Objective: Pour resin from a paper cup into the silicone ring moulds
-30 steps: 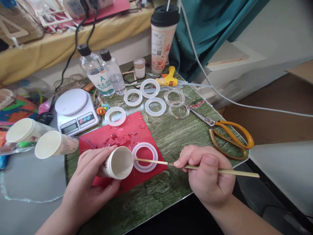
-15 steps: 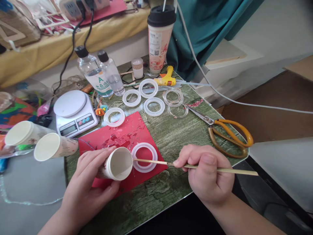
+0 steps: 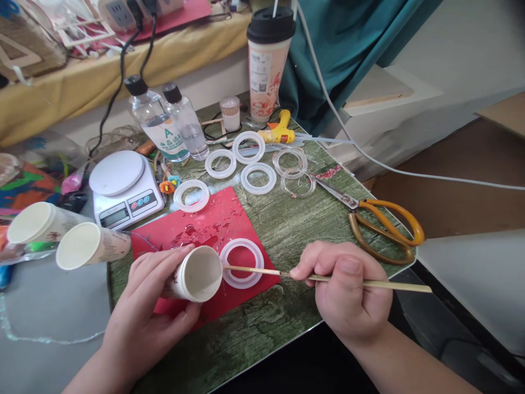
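Observation:
My left hand (image 3: 158,306) is wrapped round a white paper cup (image 3: 202,273), which tilts to the right over a red sheet (image 3: 246,227). A pale ring mold (image 3: 257,253) lies on the sheet just right of the cup's rim. In my right hand (image 3: 348,290) is a thin wooden stick (image 3: 400,286), gripped in closed fingers. Its far tip meets the cup's rim, above the ring mold. Wet, clear drops are scattered over the red sheet. I cannot make out clearly what is in the cup.
More ring molds (image 3: 258,178) lie behind the sheet, with two clear rings (image 3: 298,184) beside them. Orange-handled scissors (image 3: 379,232) are at the right edge. A kitchen scale (image 3: 117,174), bottles (image 3: 166,128), a yellow glue gun (image 3: 283,127) and a tall drink cup (image 3: 268,71) stand farther back. Paper cups (image 3: 80,246) are left.
Almost nothing differs. Both hands, the tilted cup and the stick keep the same positions; the whole view has shifted very slightly.

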Demonstrator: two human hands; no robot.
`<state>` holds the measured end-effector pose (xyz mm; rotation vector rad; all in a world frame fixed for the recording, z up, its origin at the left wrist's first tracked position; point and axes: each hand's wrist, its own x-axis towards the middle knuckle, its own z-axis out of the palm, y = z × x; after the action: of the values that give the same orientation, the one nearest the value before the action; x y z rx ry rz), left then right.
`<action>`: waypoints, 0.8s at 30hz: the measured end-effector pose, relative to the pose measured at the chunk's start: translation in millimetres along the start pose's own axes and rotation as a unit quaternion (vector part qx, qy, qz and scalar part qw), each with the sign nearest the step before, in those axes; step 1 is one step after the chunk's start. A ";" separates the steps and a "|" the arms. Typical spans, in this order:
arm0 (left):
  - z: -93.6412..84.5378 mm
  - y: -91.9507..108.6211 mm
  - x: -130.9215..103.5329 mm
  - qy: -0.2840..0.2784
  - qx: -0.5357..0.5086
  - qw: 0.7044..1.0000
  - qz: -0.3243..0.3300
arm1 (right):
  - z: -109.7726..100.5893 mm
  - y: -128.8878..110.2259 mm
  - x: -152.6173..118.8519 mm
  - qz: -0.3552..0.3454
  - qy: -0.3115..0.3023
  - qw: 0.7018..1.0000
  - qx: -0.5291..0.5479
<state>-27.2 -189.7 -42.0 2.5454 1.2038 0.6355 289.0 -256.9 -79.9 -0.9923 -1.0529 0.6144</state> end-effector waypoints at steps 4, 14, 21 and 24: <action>0.1 -0.1 -0.3 -0.002 -0.001 1.000 -0.004 | -0.1 0.4 0.4 -0.001 -0.003 1.000 0.004; 3.2 -6.2 -5.6 0.002 -0.008 1.000 -0.003 | 1.4 -1.0 3.8 -0.005 -0.005 1.000 -0.007; 4.3 -8.0 -7.3 0.007 -0.009 1.000 -0.010 | 0.9 0.9 1.9 -0.002 -0.003 1.000 -0.005; 3.3 -7.8 -7.0 0.004 -0.005 1.000 -0.007 | 1.0 1.4 1.2 0.004 0.002 1.000 -0.007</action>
<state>-34.8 -190.4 -50.0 2.5274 1.2168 0.6478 288.6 -254.9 -80.5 -1.0093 -1.0518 0.6132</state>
